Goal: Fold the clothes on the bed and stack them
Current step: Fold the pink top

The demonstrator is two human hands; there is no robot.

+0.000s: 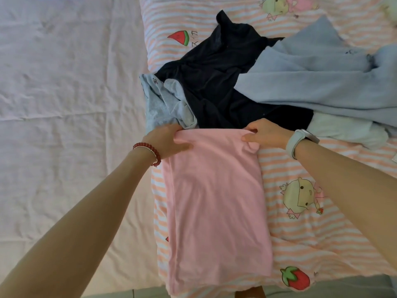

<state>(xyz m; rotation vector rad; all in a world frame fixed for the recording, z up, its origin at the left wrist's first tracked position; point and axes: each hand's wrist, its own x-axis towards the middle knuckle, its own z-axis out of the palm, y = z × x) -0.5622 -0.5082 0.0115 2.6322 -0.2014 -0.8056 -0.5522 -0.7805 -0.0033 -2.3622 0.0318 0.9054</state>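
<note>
Pink garment (217, 203) laid flat on the striped cartoon-print bedsheet (311, 239), narrowed to a long strip. Long axis running straight away from the body, near end at the bed's edge, far end at the hands. Left hand (165, 140) pinching the far left corner, thumb on top of the cloth, fingers curled under. Right hand (266, 134) pinching the far right corner the same way. Both equally near, one at each end of the far edge. Next move, likely: far edge drawn back along the long axis toward the near end, halving the strip.

Just beyond the pink garment: navy garment (217, 82), light blue garment (322, 82) and grey garment (163, 104), heaped, unfolded. White quilt (64, 93) left of the pink garment.
</note>
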